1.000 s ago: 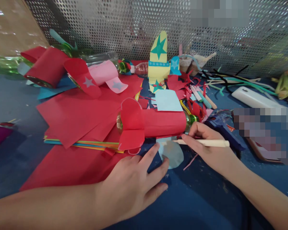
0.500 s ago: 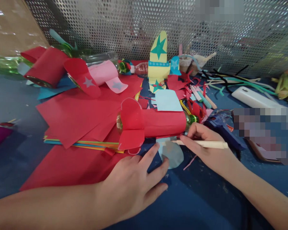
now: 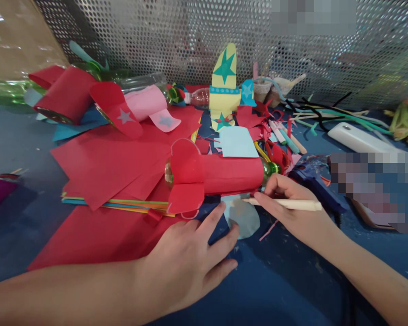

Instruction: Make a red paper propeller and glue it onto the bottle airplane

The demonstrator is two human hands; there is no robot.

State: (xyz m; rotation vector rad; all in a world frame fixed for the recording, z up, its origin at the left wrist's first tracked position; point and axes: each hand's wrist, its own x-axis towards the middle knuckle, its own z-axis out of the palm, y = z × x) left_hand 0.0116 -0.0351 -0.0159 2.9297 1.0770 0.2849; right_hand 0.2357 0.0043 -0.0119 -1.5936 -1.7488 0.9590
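A cream marker (image 3: 292, 204) is pinched in my right hand (image 3: 289, 194), its tip on a light blue paper flap (image 3: 245, 222). This flap lies along the near side of a green bottle wrapped in red paper (image 3: 233, 174). My left hand (image 3: 197, 249) is spread low over the table, its fingertips touching the left edge of the flap. A second light blue flap (image 3: 238, 141) sticks out from the bottle's far side. Rounded red paper fins (image 3: 187, 199) with pale outlines sit at the bottle's left end. The green bottle neck (image 3: 271, 169) points right.
Red paper sheets (image 3: 112, 158) are piled on the left. Other paper-covered bottles, one red (image 3: 68, 93) and one yellow (image 3: 226, 97), stand at the back before a perforated metal panel (image 3: 149, 36). Several markers (image 3: 289, 138), a blue tool (image 3: 318, 185) and a white device (image 3: 360, 138) lie right.
Almost nothing differs. The marker tip has shifted very slightly left on the light blue flap, and my left hand stays in place.
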